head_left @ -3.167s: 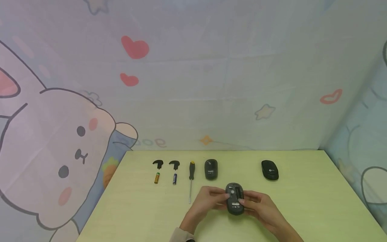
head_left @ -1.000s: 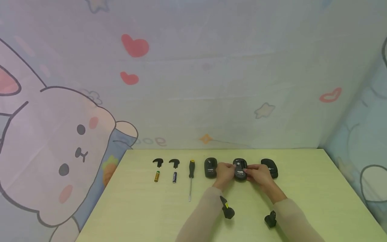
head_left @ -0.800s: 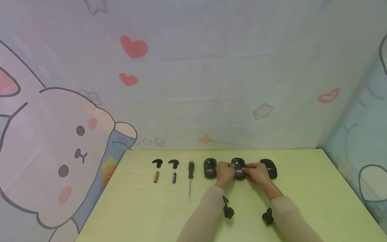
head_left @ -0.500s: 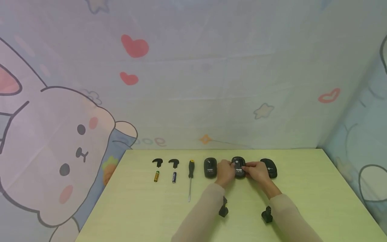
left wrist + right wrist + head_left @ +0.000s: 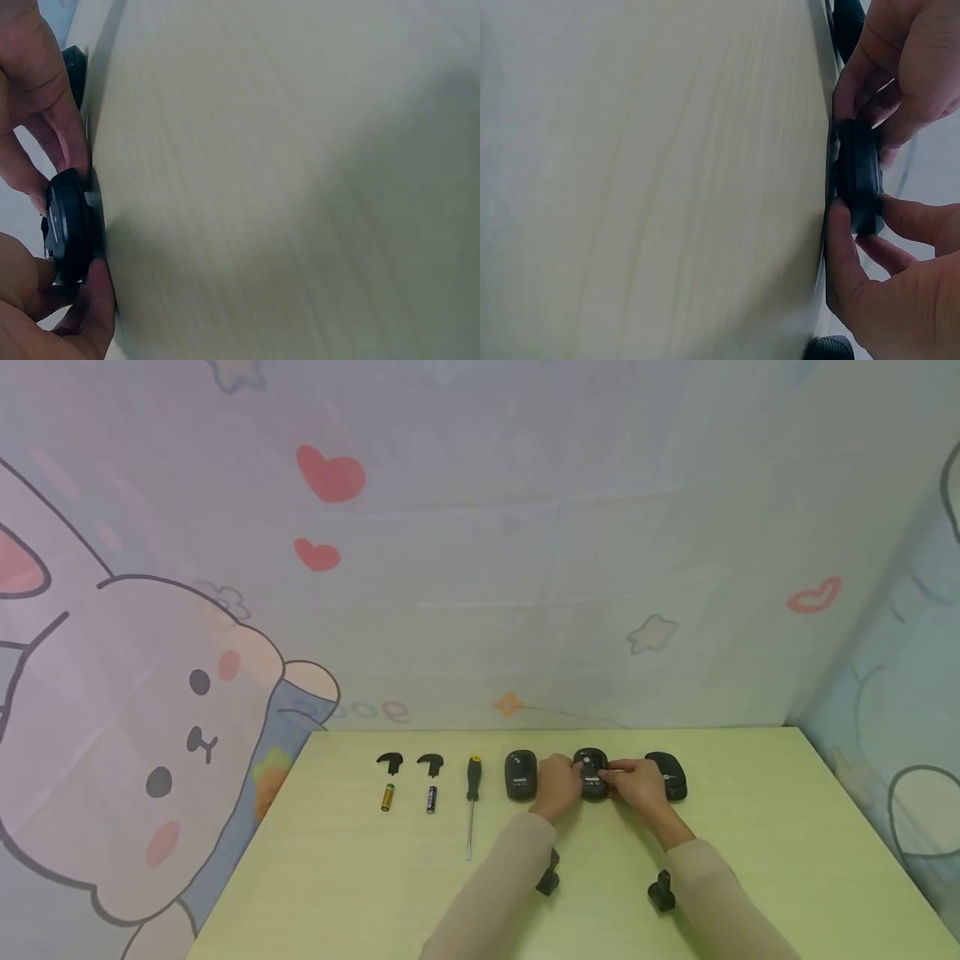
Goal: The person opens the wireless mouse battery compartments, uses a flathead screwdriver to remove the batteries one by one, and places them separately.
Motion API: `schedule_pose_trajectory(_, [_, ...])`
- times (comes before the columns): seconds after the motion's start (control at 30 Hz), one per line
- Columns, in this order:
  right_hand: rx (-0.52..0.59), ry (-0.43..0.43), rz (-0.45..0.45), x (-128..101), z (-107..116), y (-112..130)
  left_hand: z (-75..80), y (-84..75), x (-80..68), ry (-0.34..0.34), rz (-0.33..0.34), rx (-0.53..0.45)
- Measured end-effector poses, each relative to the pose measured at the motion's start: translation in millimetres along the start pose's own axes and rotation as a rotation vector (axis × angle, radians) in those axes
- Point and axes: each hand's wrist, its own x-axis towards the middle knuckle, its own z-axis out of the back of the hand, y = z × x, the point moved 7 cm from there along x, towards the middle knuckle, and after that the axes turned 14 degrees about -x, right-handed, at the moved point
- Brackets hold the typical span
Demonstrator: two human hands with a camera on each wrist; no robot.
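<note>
Backdrop: one pale printed cloth [image 5: 480,568] behind and beside the table, with a cartoon rabbit, two red hearts, stars and a lip shape; the small coloured lettering near the rabbit's paw is too faint to read.
Table: one pale yellow-green wooden table [image 5: 375,877], carrying everything in a row along its far edge.
Hands: two, both at the middle mouse. The left hand [image 5: 557,787] has curled fingers pinching its left side; the right hand [image 5: 637,785] has thumb and fingers curled round its right side.
Mice: three small black plastic computer mice. The middle upturned black mouse [image 5: 592,772] sits on the table, underside up, between the other two, gripped from both sides; the wrist views show its edge [image 5: 69,225] [image 5: 859,180] against the tabletop. The left black mouse [image 5: 521,774] lies just beside the left hand, the right black mouse [image 5: 670,774] just behind the right hand. A white mark shows on the right one, unreadable.
Screwdriver: one, black handle with yellow cap and thin steel shaft [image 5: 472,802], left of the mice.
Covers: two black curved plastic battery covers [image 5: 390,762] [image 5: 431,763].
Batteries: two slim cells, one gold [image 5: 387,797], one dark blue [image 5: 431,798], each just below a cover; labels too small to read.
Containers: none in play here.
</note>
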Motion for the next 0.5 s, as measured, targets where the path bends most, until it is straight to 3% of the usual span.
schedule_pose_trajectory(0.1, [-0.012, -0.008, 0.012, 0.7, 0.4, 2.0, 0.0, -1.4, 0.2, 0.0, -0.021, 0.019])
schedule_pose_trajectory(0.5, [0.004, 0.022, -0.003, -1.4, -1.1, 0.4, -2.4, 1.3, -0.5, 0.036, 0.015, 0.004])
